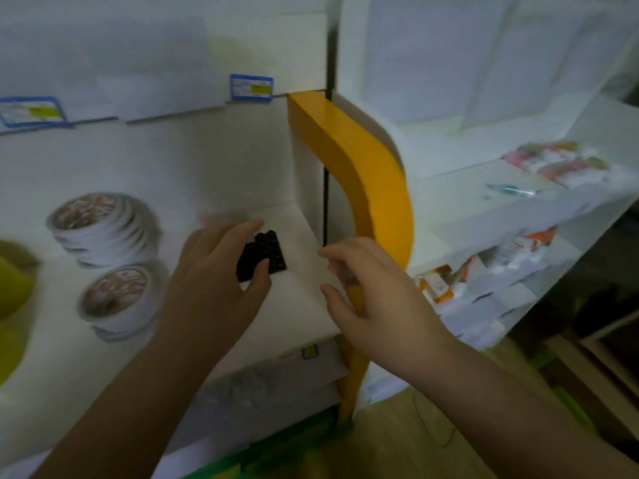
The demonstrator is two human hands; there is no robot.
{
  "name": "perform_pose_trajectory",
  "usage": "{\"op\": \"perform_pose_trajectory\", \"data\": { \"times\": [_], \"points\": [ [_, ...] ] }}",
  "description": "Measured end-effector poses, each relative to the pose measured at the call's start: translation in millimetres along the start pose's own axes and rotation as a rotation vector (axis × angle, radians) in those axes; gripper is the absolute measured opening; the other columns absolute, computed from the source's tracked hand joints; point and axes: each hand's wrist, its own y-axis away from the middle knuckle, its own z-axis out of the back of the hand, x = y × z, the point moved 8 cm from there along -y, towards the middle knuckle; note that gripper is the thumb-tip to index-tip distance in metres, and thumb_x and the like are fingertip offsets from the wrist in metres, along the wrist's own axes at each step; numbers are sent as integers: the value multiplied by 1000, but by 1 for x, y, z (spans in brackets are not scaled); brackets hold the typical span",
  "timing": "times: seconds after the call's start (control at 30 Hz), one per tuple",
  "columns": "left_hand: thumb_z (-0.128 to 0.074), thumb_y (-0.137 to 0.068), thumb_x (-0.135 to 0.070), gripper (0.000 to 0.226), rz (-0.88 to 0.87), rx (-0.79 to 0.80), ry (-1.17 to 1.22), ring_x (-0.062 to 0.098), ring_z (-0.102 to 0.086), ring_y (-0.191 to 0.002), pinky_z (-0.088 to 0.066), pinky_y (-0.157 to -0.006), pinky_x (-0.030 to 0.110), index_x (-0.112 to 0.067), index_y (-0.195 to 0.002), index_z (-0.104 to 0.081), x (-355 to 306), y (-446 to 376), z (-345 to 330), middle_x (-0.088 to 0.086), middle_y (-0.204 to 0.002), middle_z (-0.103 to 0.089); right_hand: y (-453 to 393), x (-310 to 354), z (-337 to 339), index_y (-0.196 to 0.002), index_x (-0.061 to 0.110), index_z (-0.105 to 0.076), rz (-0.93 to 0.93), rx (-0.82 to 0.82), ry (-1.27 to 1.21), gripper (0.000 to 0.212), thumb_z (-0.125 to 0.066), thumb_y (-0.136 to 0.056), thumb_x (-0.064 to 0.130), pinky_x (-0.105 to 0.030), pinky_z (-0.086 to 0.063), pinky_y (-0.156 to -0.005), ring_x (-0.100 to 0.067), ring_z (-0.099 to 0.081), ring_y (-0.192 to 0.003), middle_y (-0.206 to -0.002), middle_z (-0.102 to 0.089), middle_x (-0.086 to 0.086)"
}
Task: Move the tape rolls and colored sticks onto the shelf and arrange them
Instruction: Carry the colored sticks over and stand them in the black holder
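Two stacks of white tape rolls stand on the white shelf (304,295): a far stack (100,226) and a near stack (119,299), both at the left. My left hand (221,271) holds a bundle of black sticks (264,255) between thumb and fingers, just above the shelf's right part. To the right of the bundle, my right hand (373,292) hovers by the shelf's right end with fingers loosely curled and nothing plainly in it. The picture is blurred.
A yellow curved shelf post (366,181) rises at the shelf's right end. Beyond it a second white shelf unit (484,188) carries packets and a small blue item. A yellow object (10,288) sits at the far left. Blue price tags hang on the shelf above.
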Motion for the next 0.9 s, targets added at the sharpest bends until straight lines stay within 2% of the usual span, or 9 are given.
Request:
{"op": "perform_pose_trajectory", "data": {
  "times": [0.07,0.17,0.3,0.4,0.6,0.7,0.9],
  "points": [
    [-72,-83,-17,47,-41,0,11,24,-52,-108,-41,-93,30,-12,-128,-60,-41,7,5,9,-118,-61,22,-11,32,-129,21,-57,9,-32,12,35,-60,-95,22,-18,-49,-82,-1,-53,-101,-118,-55,8],
    [-69,-86,-25,48,-66,57,49,22,-54,-108,-50,-92,40,-16,-131,-57,-95,15,-3,4,-119,-59,52,-38,81,-126,21,-59,-6,-111,52,33,-63,-94,21,-18,-49,-81,-4,-57,-95,-114,-57,8],
    [-66,-88,-30,48,-97,91,15,23,-47,-118,-35,-97,32,-18,-133,-56,-166,26,-24,4,-128,-56,93,-90,139,-129,22,-57,-112,-175,178,37,-64,-93,24,-25,-48,-86,-8,-53,-102,-117,-53,9],
    [-67,-89,-34,56,-91,175,-16,26,-38,-132,-28,-104,34,-18,-140,-51,-208,29,-51,5,-142,-49,123,-121,177,-129,21,-57,-165,-178,265,38,-63,-92,27,-31,-48,-91,-17,-54,-111,-122,-55,2],
    [-64,-89,-45,64,-51,238,-17,24,-30,-139,-31,-110,41,-26,-146,-42,-279,30,-89,2,-150,-40,172,-160,232,-126,23,-57,-237,-156,363,38,-67,-90,28,-21,-33,-83,-17,-51,-109,-121,-55,2],
    [-59,-90,-51,62,-56,276,-22,23,-34,-136,-33,-110,40,-28,-145,-42,-304,27,-109,1,-148,-41,185,-178,252,-127,23,-57,-266,-167,351,38,-66,-91,30,-20,-35,-86,-17,-52,-112,-122,-55,4],
    [-55,-90,-55,61,-85,364,23,18,-40,-125,-41,-99,35,-32,-144,-39,-335,6,-168,-4,-141,-42,191,-229,271,-131,25,-56,-349,-177,335,42,-64,-91,34,-20,-39,-88,-13,-52,-114,-125,-54,6]
  ]
}}
